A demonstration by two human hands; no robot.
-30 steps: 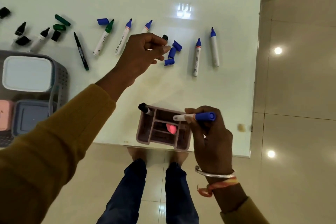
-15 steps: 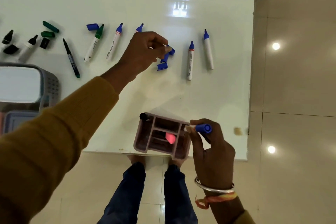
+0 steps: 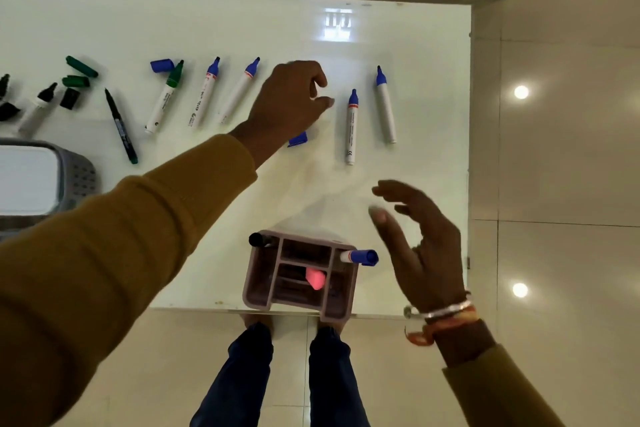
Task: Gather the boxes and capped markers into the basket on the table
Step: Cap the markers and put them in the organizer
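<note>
The person's left hand (image 3: pixel 289 104) is curling over the white glossy table (image 3: pixel 242 28), beyond the mauve plastic compartment organiser (image 3: pixel 300 274), fingers bent narrow; whether they are holding anything cannot be told. The right hand (image 3: pixel 420 239) is hovering right of the organiser, fingers spread wide and empty. A blue-capped white marker (image 3: pixel 360 257) is leaning in the organiser's right compartment.

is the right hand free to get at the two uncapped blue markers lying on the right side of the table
Probably yes: the right hand is open and empty, and bare table lies between it and both markers.
</note>
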